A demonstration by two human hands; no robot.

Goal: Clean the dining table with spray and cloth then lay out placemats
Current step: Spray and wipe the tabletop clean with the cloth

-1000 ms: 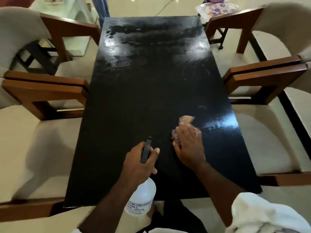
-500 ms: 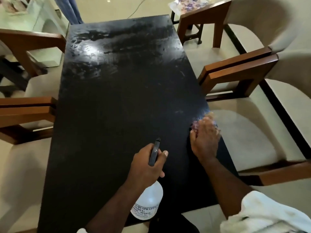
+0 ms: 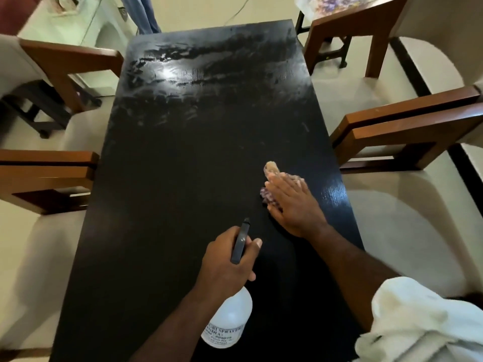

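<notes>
A long black dining table (image 3: 183,158) runs away from me, streaked with wet smears at its far end. My right hand (image 3: 292,205) lies flat with straight fingers on a small pinkish cloth (image 3: 271,169), pressing it to the tabletop near the right edge. My left hand (image 3: 224,265) grips a clear spray bottle (image 3: 230,320) by its neck, the black nozzle (image 3: 241,241) pointing forward over the table. The bottle hangs above the table's near end.
Wooden-armed chairs with cream seats stand on both sides: left (image 3: 47,173), right (image 3: 407,131). A further chair (image 3: 360,24) at the far right carries patterned sheets (image 3: 332,2). A person's legs (image 3: 142,11) stand beyond the far end. A white towel (image 3: 423,320) lies on my right shoulder.
My right hand slid the cloth out to the right edge of the table, then back a little toward the middle. The left hand kept hold of the spray bottle.
</notes>
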